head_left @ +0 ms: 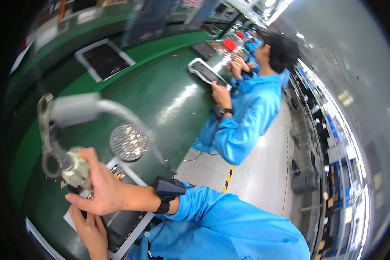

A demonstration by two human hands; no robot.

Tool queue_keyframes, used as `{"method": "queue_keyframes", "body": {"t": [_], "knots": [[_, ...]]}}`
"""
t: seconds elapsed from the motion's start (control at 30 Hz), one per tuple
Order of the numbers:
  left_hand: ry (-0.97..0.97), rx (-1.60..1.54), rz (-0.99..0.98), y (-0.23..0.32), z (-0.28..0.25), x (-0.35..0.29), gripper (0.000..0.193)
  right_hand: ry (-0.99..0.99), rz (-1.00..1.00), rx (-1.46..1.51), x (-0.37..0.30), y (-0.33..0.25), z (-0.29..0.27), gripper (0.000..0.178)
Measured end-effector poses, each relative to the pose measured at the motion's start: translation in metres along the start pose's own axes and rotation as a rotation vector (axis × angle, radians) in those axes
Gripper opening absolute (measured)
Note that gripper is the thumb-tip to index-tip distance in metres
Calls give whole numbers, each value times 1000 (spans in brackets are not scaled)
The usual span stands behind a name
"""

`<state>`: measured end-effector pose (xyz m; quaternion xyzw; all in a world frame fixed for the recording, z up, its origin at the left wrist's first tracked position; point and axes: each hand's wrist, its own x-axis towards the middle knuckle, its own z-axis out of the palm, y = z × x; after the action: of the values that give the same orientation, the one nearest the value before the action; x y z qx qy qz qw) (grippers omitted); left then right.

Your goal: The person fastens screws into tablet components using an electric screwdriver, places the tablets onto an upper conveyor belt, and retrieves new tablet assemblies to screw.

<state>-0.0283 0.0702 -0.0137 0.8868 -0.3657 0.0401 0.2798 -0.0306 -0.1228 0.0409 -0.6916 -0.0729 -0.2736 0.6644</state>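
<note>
A pale electric screwdriver (76,170), its cable running up from the top, is gripped in my right hand (102,188). The tool points down at a tablet-like device (125,226) with a white frame and dark inner parts. That device lies at a slant on the green bench in front of me. Below my right hand, my left hand (92,236) rests on the device's left side, fingers stretched out toward the tool's lower end. Both the tool tip and the left fingertips are partly covered by my right hand. A black band device (167,193) sits on my right wrist.
Past the device stands a round silver dish (128,142). A blurred grey cylinder (76,108) on a curved arm hangs over the green bench (160,108). Another white-framed panel (105,59) lies farther back. To the right, a co-worker (251,108) in blue handles a similar device (208,71).
</note>
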Motion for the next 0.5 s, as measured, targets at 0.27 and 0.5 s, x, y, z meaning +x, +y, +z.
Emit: {"method": "queue_keyframes", "body": {"t": [0.27, 0.5], "knots": [[112, 255, -45, 29, -21, -35, 48, 64, 8, -265, -22, -32, -44, 65], [111, 305, -268, 56, -46, -58, 60, 104, 134, -710, -88, -39, -72, 68]]}}
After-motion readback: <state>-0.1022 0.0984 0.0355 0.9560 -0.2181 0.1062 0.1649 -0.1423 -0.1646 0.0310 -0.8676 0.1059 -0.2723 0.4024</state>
